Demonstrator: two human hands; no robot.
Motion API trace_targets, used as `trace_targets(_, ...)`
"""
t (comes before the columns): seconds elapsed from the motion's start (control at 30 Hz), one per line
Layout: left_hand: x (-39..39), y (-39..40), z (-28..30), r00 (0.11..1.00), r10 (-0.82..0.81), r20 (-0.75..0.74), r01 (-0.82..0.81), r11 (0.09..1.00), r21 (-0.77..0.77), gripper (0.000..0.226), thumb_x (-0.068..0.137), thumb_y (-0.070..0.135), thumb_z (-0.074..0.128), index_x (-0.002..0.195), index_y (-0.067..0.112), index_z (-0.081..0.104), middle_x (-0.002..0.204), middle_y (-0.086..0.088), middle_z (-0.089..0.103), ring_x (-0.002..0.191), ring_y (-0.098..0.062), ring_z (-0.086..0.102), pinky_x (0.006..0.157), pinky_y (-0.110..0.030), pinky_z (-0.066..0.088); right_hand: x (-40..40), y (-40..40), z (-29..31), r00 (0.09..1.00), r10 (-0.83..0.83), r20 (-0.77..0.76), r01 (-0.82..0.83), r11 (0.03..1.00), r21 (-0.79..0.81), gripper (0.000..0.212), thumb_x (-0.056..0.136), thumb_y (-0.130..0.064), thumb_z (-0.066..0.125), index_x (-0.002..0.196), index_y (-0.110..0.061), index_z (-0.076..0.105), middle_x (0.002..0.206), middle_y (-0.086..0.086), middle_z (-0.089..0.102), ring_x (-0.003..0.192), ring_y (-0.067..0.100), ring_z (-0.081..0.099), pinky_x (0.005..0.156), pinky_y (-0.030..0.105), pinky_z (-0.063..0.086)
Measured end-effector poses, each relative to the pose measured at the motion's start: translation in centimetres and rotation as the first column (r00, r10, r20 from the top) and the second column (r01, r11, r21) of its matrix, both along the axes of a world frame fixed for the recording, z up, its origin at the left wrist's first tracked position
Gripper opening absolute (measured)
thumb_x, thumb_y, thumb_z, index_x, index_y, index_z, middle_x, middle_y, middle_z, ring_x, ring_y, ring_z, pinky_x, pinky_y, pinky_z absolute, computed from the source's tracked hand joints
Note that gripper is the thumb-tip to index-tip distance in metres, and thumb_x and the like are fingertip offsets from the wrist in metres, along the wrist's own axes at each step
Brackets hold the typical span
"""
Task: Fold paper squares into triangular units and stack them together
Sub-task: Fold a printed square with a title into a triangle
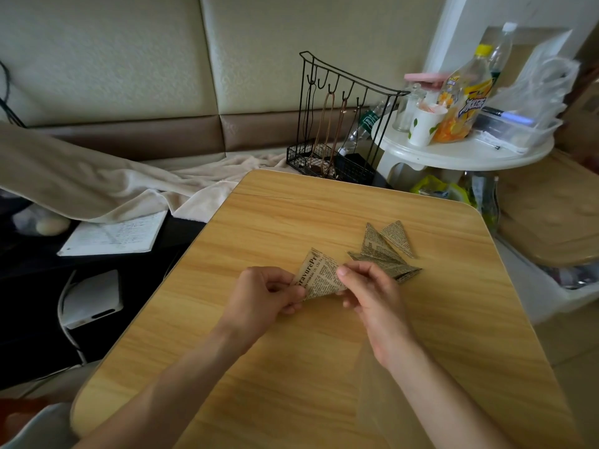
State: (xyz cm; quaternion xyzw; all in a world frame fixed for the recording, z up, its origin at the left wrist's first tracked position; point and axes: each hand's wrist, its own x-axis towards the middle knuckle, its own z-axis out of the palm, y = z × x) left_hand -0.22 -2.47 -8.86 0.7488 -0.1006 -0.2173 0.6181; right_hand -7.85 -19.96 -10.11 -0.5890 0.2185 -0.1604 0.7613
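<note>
A folded piece of newspaper-print paper (319,273), roughly triangular, is held just above the wooden table (291,367) between both hands. My left hand (262,294) pinches its lower left edge. My right hand (369,296) pinches its right corner with thumb and fingers. Behind and to the right, a small stack of folded triangular units (381,254) in the same print lies on the table, with one more triangle (398,238) leaning against it.
A black wire rack (340,124) stands past the table's far edge. A white round side table (466,150) at the back right carries a cup, bottles and a plastic bin. Blanket, notebook and a white box lie left of the table.
</note>
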Motion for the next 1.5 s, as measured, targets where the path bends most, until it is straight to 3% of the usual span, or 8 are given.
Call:
trace_targets(0.27, 0.56, 0.60, 0.39, 0.989, -0.130, 0.072, 0.123, 0.988, 0.097, 0.006, 0.090, 0.007, 0.076, 0.090, 0.012, 0.080, 0.073, -0.009, 0.075, 0.063, -0.008, 0.064, 0.064, -0.018, 0.054, -0.21, 0.50, 0.24, 0.992, 0.123, -0.009, -0.121, 0.953, -0.278, 0.013, 0.088, -0.015, 0.080, 0.087, -0.005, 0.072, 0.073, 0.001, 0.062, 0.071, 0.007, 0.054, 0.067, 0.021, 0.044)
trace_targets(0.43, 0.90, 0.61, 0.15, 0.997, 0.039, 0.067, -0.039, 0.999, -0.005, 0.011, 0.092, 0.003, 0.073, 0.090, 0.012, 0.079, 0.077, -0.002, 0.077, 0.068, -0.006, 0.068, 0.065, -0.015, 0.054, -0.38, 0.21, 0.27, 0.994, 0.107, -0.022, -0.109, 0.953, -0.283, 0.019, 0.094, -0.017, 0.074, 0.090, 0.001, 0.073, 0.076, 0.014, 0.063, 0.073, 0.012, 0.054, 0.064, 0.019, 0.042)
trace_targets(0.57, 1.05, 0.67, 0.09, 0.996, -0.039, 0.084, 0.037, 0.999, 0.024, 0.011, 0.089, 0.004, 0.076, 0.089, 0.015, 0.079, 0.074, -0.001, 0.075, 0.066, -0.007, 0.066, 0.065, -0.017, 0.053, -0.33, 0.07, 0.57, 0.985, 0.158, -0.074, -0.172, 0.955, -0.241, 0.014, 0.095, -0.015, 0.073, 0.096, -0.001, 0.074, 0.089, 0.018, 0.074, 0.078, 0.016, 0.066, 0.071, 0.024, 0.052)
trace_targets(0.73, 0.77, 0.37, -0.07, 0.999, 0.045, -0.005, -0.045, 0.997, -0.059, 0.013, 0.089, 0.003, 0.076, 0.097, 0.013, 0.077, 0.087, -0.011, 0.078, 0.077, -0.015, 0.074, 0.072, -0.019, 0.059, -0.32, 0.09, 0.43, 0.995, 0.090, -0.048, -0.098, 0.972, -0.215, 0.015, 0.095, -0.014, 0.072, 0.096, 0.001, 0.073, 0.097, 0.026, 0.073, 0.086, 0.023, 0.067, 0.081, 0.035, 0.054)
trace_targets(1.03, 0.79, 0.20, 0.08, 0.976, 0.170, -0.132, -0.195, 0.960, -0.202, 0.017, 0.092, -0.002, 0.071, 0.107, 0.006, 0.072, 0.100, -0.026, 0.073, 0.080, -0.016, 0.073, 0.073, -0.018, 0.059, -0.28, 0.28, 0.43, 0.997, 0.070, -0.042, -0.078, 0.969, -0.233, 0.024, 0.096, -0.016, 0.071, 0.090, 0.008, 0.067, 0.095, 0.031, 0.068, 0.082, 0.022, 0.062, 0.078, 0.035, 0.048)
trace_targets(1.27, 0.72, -0.04, 0.08, 0.967, 0.204, -0.152, -0.234, 0.948, -0.215, 0.019, 0.090, -0.004, 0.072, 0.108, 0.003, 0.069, 0.087, -0.017, 0.074, 0.077, -0.017, 0.072, 0.076, -0.021, 0.061, -0.28, 0.44, 0.33, 0.997, 0.052, -0.053, -0.064, 0.964, -0.257, 0.023, 0.096, -0.018, 0.072, 0.089, 0.003, 0.069, 0.094, 0.027, 0.071, 0.080, 0.019, 0.063, 0.078, 0.033, 0.050)
trace_targets(1.4, 0.63, -0.10, -0.03, 0.955, 0.188, -0.229, -0.248, 0.929, -0.274, 0.032, 0.087, 0.005, 0.078, 0.116, 0.008, 0.066, 0.092, -0.015, 0.077, 0.084, -0.021, 0.072, 0.092, -0.032, 0.059, -0.26, 0.27, 0.30, 0.998, 0.042, -0.045, -0.051, 0.973, -0.224, 0.023, 0.096, -0.017, 0.072, 0.090, 0.004, 0.069, 0.095, 0.028, 0.071, 0.082, 0.021, 0.064, 0.079, 0.034, 0.049)
trace_targets(1.5, 0.65, -0.15, -0.03, 0.951, 0.185, -0.246, -0.255, 0.921, -0.294, 0.042, 0.083, 0.008, 0.082, 0.120, 0.008, 0.062, 0.091, -0.011, 0.078, 0.084, -0.019, 0.074, 0.085, -0.028, 0.061, -0.30, -0.23, 0.67, 0.984, 0.153, -0.095, -0.172, 0.955, -0.240, 0.014, 0.097, -0.018, 0.069, 0.091, -0.006, 0.074, 0.094, 0.014, 0.075, 0.085, 0.014, 0.066, 0.078, 0.024, 0.050)
